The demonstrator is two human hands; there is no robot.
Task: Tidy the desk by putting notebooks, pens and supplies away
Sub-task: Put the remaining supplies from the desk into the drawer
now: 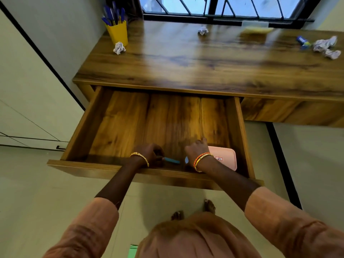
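The desk drawer (96, 127) is pulled out wide, and both my hands are inside it near its front edge. My left hand (151, 153) is curled around the end of a teal pen-like object (172, 160) that lies low in the drawer. My right hand (197, 148) rests on the left edge of a pink notebook (226, 157) lying flat in the drawer's front right corner; something small and pale blue (186, 160) shows under that wrist. On the desktop (186, 58) stand a yellow cup (118, 33) of blue pens, a blue glue stick (303, 41) and a yellow pad (256, 30).
Crumpled paper balls lie by the cup (119, 47), at the back middle (202, 31) and at the far right (326, 46). A barred window (214, 8) runs behind the desk. A wall flanks the desk's left side. My bare feet (193, 211) stand on pale floor tiles below the drawer.
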